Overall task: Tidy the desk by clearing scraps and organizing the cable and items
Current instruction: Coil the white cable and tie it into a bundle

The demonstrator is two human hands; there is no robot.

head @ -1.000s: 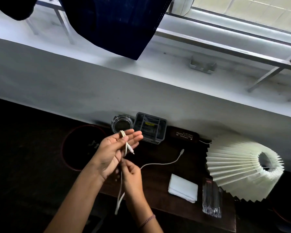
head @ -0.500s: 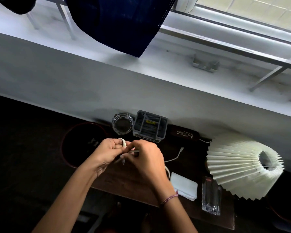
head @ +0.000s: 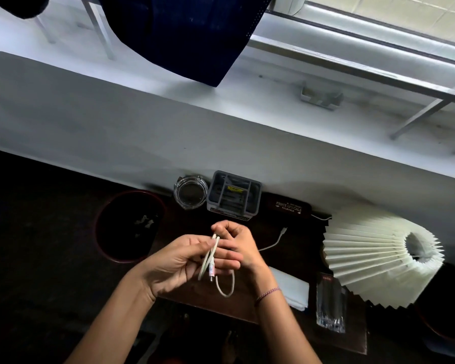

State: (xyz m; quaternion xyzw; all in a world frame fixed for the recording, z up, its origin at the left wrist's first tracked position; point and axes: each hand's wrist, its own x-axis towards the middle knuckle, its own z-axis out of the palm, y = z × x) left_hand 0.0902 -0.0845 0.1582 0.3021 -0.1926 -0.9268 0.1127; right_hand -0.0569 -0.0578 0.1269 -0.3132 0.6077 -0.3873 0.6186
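Note:
A white cable (head: pixel 212 254) is folded into loops above the dark brown desk (head: pixel 307 334). My left hand (head: pixel 176 261) pinches the folded strands, with a plug end hanging down at their bottom. My right hand (head: pixel 238 245) sits just behind and to the right, fingers on the same cable, and a loop droops below it. The cable's free end trails right across the desk to a small plug (head: pixel 283 230).
A dark round bin (head: pixel 104 240) with white scraps stands left. At the wall sit a glass ashtray (head: pixel 191 191), a grey organizer (head: pixel 234 195) and a dark spectacle case (head: pixel 289 206). A folded white cloth (head: pixel 293 288), a clear packet (head: pixel 330 303) and a pleated lampshade (head: pixel 373 258) lie right.
The loose cable on the desk has been drawn in and shortened. My right hand has swung round from in front of the left hand to behind it, laying another loop onto the bundle.

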